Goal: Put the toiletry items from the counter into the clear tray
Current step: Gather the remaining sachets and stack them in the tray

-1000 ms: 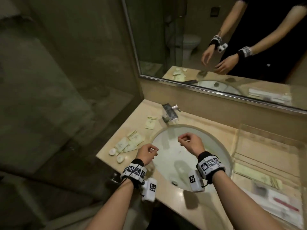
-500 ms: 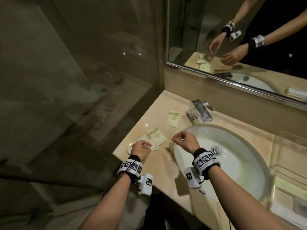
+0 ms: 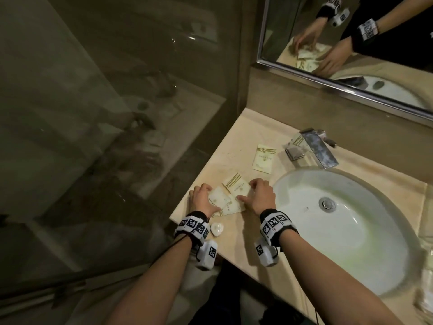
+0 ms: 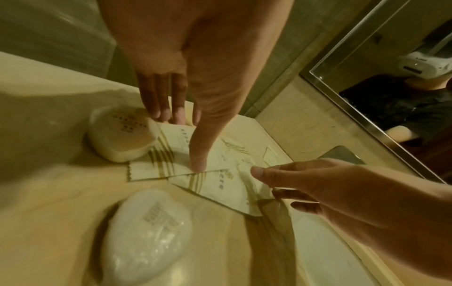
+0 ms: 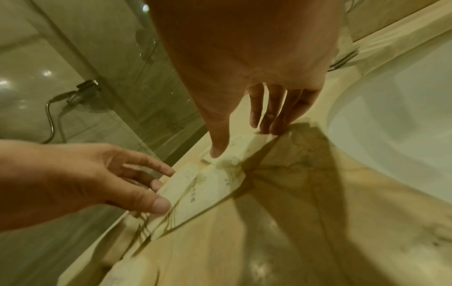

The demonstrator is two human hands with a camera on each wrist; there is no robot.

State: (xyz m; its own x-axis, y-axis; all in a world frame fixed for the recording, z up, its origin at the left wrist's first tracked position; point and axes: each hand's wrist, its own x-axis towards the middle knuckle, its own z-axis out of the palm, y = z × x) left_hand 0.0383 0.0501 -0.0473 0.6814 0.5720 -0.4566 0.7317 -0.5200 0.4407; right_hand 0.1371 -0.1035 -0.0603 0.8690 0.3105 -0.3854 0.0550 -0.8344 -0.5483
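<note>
While both hands come down on the counter [image 3: 236, 137], the left hand [image 3: 202, 200] and right hand [image 3: 262, 196] bracket a fan of 3 overlapping sachets [image 3: 230, 197], fingers straight, tips pressing the paper edges, nothing curled round them. Left thumb [image 4: 199, 160] sits flat on the top sachet. The sachets' long axes run roughly away from the counter's front edge, striped ends mixed. A wrapped soap [image 4: 122, 135] lies beside the left fingertips, a second wrapped soap [image 3: 217, 229] by the left wrist. Beyond the fingers, 1 lone sachet [image 3: 264, 158] points toward the faucet [image 3: 316, 148]. The sink [image 3: 351, 231] holds only its drain. 0.5 s ago both hands hovered, fingers curled.
</note>
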